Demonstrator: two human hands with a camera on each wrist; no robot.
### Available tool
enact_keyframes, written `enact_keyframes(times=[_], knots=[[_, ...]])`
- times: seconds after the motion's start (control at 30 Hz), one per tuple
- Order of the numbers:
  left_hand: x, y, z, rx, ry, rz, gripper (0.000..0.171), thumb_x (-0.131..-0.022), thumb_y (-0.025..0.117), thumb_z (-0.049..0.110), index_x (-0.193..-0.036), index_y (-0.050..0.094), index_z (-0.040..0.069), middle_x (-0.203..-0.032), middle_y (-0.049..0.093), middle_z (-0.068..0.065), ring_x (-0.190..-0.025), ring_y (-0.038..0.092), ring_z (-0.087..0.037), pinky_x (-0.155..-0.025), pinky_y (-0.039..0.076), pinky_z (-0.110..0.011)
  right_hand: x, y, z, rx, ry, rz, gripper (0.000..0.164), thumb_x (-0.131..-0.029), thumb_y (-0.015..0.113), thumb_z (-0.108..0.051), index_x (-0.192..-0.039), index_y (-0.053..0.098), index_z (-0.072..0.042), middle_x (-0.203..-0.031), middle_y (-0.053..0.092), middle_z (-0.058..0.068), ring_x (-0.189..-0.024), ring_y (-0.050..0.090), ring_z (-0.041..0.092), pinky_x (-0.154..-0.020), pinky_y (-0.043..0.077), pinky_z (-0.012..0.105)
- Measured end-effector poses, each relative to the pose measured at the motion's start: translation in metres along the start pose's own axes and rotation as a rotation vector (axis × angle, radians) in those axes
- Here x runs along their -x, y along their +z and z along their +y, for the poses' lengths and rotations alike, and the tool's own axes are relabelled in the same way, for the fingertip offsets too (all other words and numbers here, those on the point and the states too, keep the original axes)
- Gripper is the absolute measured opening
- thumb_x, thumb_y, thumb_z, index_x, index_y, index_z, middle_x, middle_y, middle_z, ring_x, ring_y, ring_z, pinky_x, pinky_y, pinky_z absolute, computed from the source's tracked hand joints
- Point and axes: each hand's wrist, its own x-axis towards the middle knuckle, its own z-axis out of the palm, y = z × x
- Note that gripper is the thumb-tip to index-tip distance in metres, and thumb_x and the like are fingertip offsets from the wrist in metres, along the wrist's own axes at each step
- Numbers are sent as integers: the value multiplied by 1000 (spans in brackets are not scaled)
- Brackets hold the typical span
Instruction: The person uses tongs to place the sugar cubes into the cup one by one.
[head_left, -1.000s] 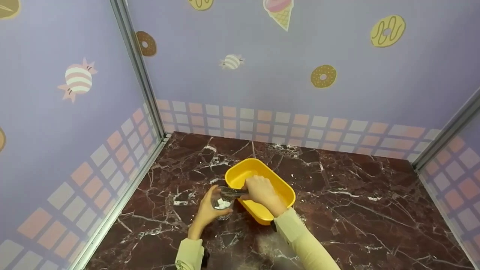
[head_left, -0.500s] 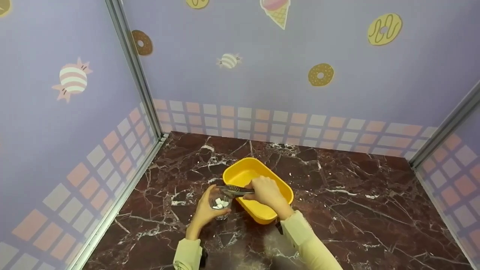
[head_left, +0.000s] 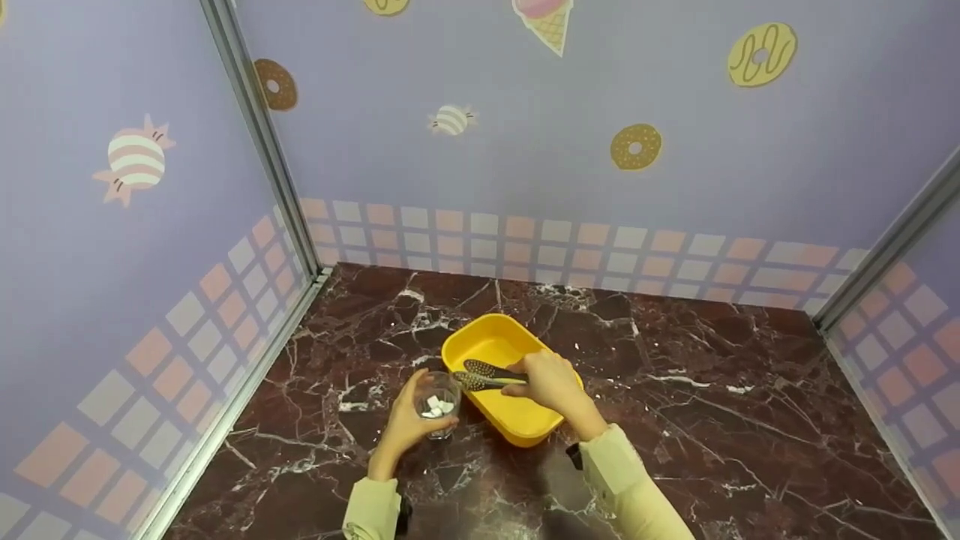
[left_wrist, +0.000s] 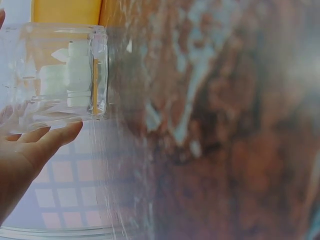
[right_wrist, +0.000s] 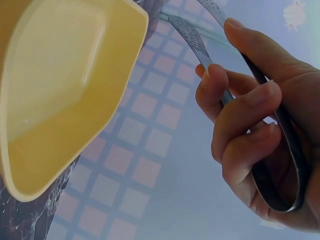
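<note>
My left hand (head_left: 403, 426) curves around a clear glass (head_left: 447, 386), thumb at the near side and fingers at the far side. Several white cubes (left_wrist: 78, 70) lie in the bottom of the glass, whose base is at the marble surface in the left wrist view. My right hand (head_left: 553, 381) grips metal tongs (head_left: 471, 381) with perforated tips, fingers curled round both arms. The tips are spread apart with nothing between them, over the yellow tub (head_left: 517, 436) in the head view. Inside the tub, the part I see is bare yellow plastic.
A dark red marble tabletop (head_left: 720, 420) with white veins lies under everything, small white crumbs scattered right of the tub. Lilac walls (head_left: 525, 165) with printed sweets and pink and white squares enclose the left, back and right.
My right hand has drawn the tongs rightward, away from over the glass to over the tub, and their tips have spread. The left hand stays at the glass.
</note>
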Motion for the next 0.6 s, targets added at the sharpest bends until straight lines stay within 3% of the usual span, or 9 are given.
enact_keyframes(times=[0.2,0.37,0.47,0.6], knots=[[-2,0,-8,25,8,-12,93,-56,84,28,-132,35,5,-121,50,-21,-105,54,-36,-91,42,-51,8,-6,12,-52,62,13,30,-70,72,-37,-90,72,-14,-61,61,0,-50,44,14,-46,36,30],[-1,1,-6,31,-8,-22,92,-57,83,24,-133,34,6,-122,49,-21,-106,53,-36,-92,41,-51,16,-8,26,-50,120,34,38,-71,71,-38,-102,70,-16,-64,63,2,-49,41,12,-45,34,28],[1,-2,9,43,-7,-31,90,-59,82,16,-133,33,1,-122,47,-25,-106,52,-41,-93,39,-55,22,-7,35,-64,154,49,38,-72,71,-38,-104,69,-17,-58,58,-1,-46,38,11,-42,29,26],[4,-8,31,50,-8,-36,88,-60,82,11,-131,33,-4,-121,46,-30,-108,48,-46,-94,36,-58,33,-5,49,-78,200,74,39,-73,70,-36,-107,67,-16,-62,61,-2,-48,47,10,-42,35,26]])
